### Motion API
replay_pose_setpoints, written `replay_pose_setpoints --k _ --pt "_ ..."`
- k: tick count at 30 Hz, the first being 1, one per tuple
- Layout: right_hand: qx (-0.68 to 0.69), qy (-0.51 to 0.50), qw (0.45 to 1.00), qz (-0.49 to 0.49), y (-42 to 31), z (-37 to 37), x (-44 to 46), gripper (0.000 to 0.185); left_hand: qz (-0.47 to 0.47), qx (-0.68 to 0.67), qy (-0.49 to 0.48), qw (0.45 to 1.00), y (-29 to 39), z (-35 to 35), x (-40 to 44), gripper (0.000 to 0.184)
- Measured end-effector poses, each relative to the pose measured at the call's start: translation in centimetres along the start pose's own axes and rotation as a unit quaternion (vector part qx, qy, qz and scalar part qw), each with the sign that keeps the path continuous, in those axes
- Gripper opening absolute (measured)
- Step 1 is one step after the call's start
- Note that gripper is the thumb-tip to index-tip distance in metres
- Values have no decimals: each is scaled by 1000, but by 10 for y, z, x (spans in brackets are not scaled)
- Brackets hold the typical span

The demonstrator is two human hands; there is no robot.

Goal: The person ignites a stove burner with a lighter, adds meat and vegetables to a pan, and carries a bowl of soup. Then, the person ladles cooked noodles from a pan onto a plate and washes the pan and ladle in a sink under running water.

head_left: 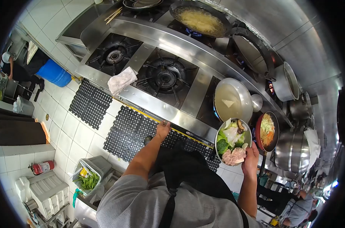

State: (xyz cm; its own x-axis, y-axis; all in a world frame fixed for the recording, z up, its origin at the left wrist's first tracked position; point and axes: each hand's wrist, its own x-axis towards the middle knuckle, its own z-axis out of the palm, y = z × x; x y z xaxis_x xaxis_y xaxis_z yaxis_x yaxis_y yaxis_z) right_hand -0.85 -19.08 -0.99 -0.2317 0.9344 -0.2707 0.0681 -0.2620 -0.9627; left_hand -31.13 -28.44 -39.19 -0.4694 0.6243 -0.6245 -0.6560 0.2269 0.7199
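My right hand (pixel 250 159) grips the rim of a round metal bowl (pixel 217 141). In the bowl lie broccoli (pixel 222 145), pale green leaves, dark mushroom pieces and pinkish raw meat (pixel 234 156). Just beyond it, a wide pan (pixel 239 102) with clear liquid and a pale triangular piece sits over a lit burner. My left hand (pixel 163 129) is down at the stove's front edge, below the middle burner (pixel 166 77). Its fingers are curled in at the front panel; what they hold, if anything, is too small to make out.
A folded white cloth (pixel 122 80) lies on the stove's front ledge. Behind are a wok of bubbling oil (pixel 201 21) over flame and a large dark pan (pixel 252 53). To the right stands a red pan with shredded vegetables (pixel 267 131). Black mats (pixel 128 131) cover the floor. Other people work at both sides.
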Motion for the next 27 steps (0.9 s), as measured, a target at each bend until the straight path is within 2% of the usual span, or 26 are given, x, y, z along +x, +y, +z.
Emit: replay_pose_setpoints --k 2,6,18,21,23,24,26,27 --pt "-3 -4 1000 -4 2 0 2 33 5 4 -35 999 -1 -4 4 39" --pt "3 -4 1000 -8 -1 5 3 32 1 12 -9 1000 5 0 -1 39" --pt "12 -1 1000 -8 -4 10 4 31 0 4 -34 999 13 0 -7 35" --pt "9 0 1000 -3 -3 9 3 31 -8 13 -33 999 17 2 -10 41" --pt "11 -4 1000 -6 -2 9 4 32 -65 21 -12 998 35 6 -27 52" --pt "12 -5 1000 -5 -1 9 4 32 -64 21 -11 998 43 8 -35 52" --pt "17 0 1000 -2 1 10 5 32 -154 38 -48 986 55 12 -49 58" --pt "20 0 1000 -1 4 8 6 32 -151 68 -58 984 56 14 -57 62"
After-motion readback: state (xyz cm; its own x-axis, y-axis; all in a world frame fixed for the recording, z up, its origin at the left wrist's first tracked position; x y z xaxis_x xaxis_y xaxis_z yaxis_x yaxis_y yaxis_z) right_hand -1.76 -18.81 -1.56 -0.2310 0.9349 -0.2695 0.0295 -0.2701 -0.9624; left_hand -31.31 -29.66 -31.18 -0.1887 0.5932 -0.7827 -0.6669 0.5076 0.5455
